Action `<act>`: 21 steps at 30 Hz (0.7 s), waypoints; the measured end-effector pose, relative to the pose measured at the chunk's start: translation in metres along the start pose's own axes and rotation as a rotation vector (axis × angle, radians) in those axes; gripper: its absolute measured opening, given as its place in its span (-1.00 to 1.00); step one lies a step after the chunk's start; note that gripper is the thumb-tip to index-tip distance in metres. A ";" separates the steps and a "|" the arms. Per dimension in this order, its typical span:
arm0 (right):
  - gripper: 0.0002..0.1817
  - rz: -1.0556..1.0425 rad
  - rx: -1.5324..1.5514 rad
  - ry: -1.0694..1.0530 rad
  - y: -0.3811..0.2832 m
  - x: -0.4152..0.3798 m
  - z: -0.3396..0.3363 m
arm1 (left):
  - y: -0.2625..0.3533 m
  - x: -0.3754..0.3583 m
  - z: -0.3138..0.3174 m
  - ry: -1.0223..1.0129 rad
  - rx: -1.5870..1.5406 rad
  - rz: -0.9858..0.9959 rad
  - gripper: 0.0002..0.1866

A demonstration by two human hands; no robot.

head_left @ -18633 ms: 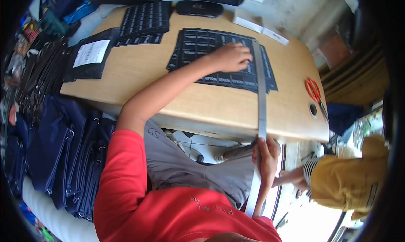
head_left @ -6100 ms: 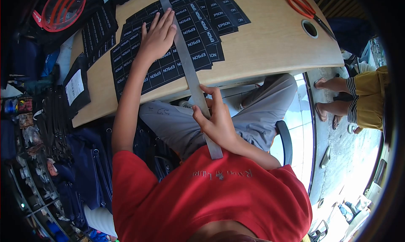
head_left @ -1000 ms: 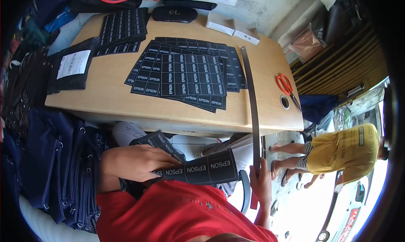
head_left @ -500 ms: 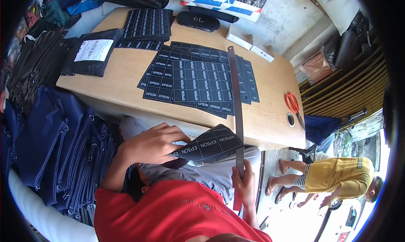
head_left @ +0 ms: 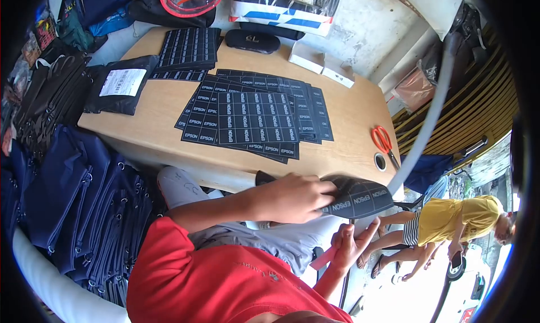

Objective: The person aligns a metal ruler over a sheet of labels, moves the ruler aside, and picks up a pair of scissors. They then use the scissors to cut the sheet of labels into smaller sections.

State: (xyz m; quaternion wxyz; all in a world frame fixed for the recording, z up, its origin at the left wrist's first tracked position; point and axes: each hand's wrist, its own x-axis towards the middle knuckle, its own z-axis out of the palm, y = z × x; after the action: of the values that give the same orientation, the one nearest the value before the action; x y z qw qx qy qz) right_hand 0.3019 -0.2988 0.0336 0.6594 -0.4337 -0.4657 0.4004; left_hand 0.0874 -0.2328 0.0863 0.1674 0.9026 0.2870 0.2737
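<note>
My left hand (head_left: 301, 198) is closed on a curled black sheet printed with EPSON labels (head_left: 357, 201), held in front of the table's edge. The sheet's free end reaches to the right and meets the long flat metal strip (head_left: 423, 134). My right hand (head_left: 347, 245) grips the strip's lower end, where a red handle (head_left: 322, 259) shows under the palm; one or two fingers stick out. The strip is tilted up to the right. More EPSON sheets (head_left: 256, 117) lie fanned out on the table.
On the wooden table (head_left: 152, 106) are orange-handled scissors (head_left: 382, 140), a tape roll (head_left: 380, 162), a black glasses case (head_left: 252, 41), a white box (head_left: 320, 64) and a labelled parcel (head_left: 121, 84). Navy bags (head_left: 62, 182) hang at left. A person in yellow (head_left: 458, 219) stands right.
My left hand has moved right with the EPSON sheet, which is now more curled. The metal strip has swung from near upright to a right-leaning tilt. The view has shifted slightly.
</note>
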 end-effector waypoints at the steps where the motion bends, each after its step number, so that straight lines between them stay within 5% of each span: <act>1: -0.21 -0.004 0.011 0.004 0.002 0.003 -0.004 | 0.004 0.009 0.009 -0.019 0.089 0.018 -0.70; 4: -0.09 -0.083 0.080 -0.007 0.009 0.012 -0.012 | 0.024 0.035 0.029 -0.160 0.318 0.083 -0.72; 6: -0.09 -0.161 0.032 0.292 0.010 0.025 -0.005 | 0.029 0.046 0.042 -0.101 0.419 0.181 -0.72; 8: -0.18 -0.242 0.098 0.277 0.001 0.038 0.003 | 0.031 0.056 0.050 -0.034 0.518 0.286 -0.71; 12: -0.47 -0.031 -0.013 0.435 -0.015 0.049 -0.003 | 0.023 0.075 0.055 0.038 0.640 0.332 -0.67; 14: -0.53 -0.032 0.055 0.469 -0.013 0.054 -0.015 | 0.006 0.088 0.044 -0.216 0.165 0.457 -0.56; 16: -0.51 -0.029 0.059 0.492 -0.007 0.060 -0.024 | -0.027 0.106 0.037 -0.254 -0.181 0.632 -0.55; 17: -0.50 -0.049 0.066 0.505 -0.005 0.062 -0.026 | -0.046 0.114 0.042 -0.190 -0.340 0.539 -0.60; 21: -0.44 -0.059 0.075 0.506 -0.005 0.061 -0.031 | -0.143 0.133 0.061 -0.045 0.352 0.135 -0.56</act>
State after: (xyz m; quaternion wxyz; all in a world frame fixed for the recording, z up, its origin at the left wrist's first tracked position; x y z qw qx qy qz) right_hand 0.3472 -0.2498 0.0484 0.7820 -0.4815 -0.2830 0.2766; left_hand 0.1537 -0.0490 0.0253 -0.0055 0.9410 0.2656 0.2095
